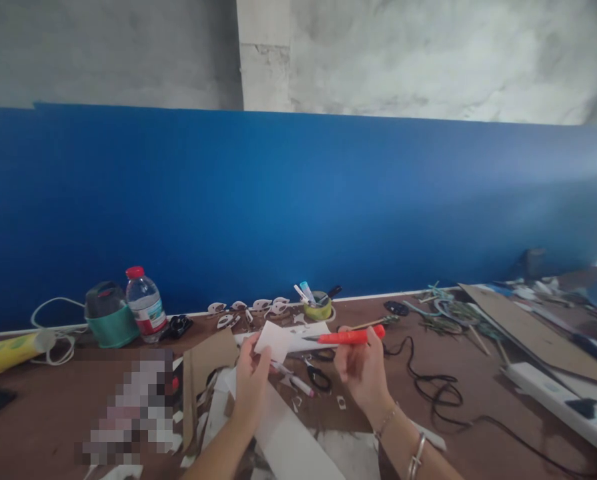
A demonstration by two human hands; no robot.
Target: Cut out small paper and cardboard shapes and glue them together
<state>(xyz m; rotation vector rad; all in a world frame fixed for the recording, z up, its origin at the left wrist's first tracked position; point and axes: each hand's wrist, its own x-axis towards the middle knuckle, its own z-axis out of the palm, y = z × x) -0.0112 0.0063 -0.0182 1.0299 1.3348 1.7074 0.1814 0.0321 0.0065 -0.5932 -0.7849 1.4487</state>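
Observation:
My left hand [252, 380] pinches a small white paper piece [276, 341] and holds it up above the brown table [478, 393]. My right hand [362, 370] is closed round an orange-red utility knife [351, 337], its blade end pointing left toward the paper. Both hands hover over white paper scraps [288, 447] and a piece of cardboard [205, 363]. A bracelet shows on my right wrist.
A water bottle [145, 305], a green pot [109, 315] and a yellow tool [8, 351] stand at the left by the blue wall. A cup of pens [318, 305], scissors [318, 377], black cables [438, 390], a power strip [558, 400] and large cardboard [528, 333] lie around.

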